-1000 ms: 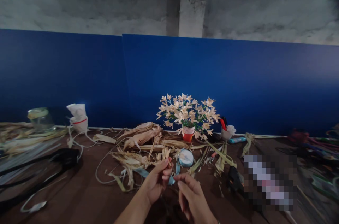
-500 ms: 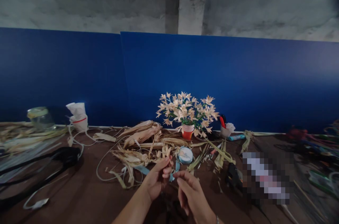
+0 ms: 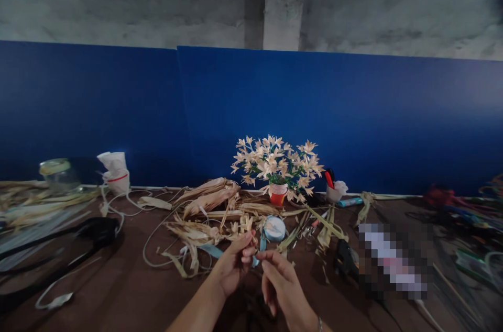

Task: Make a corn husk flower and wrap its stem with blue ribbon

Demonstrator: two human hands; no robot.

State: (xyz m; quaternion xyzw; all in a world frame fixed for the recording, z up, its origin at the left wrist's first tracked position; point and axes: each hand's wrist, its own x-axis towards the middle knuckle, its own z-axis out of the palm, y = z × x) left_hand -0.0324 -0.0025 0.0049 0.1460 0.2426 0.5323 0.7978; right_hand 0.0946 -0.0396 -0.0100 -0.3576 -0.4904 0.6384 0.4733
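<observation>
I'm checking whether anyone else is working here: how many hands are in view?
2. The left hand is at the picture's lower middle; the right hand is just to its right. Both are nearer than the potted flowers.

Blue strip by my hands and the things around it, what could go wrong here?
The blue strip might catch on the right hand, close beside it. The flower arrangement could tip if bumped, since it spreads wider than its red cup. The thin cord looping beside the husks might snag.
</observation>
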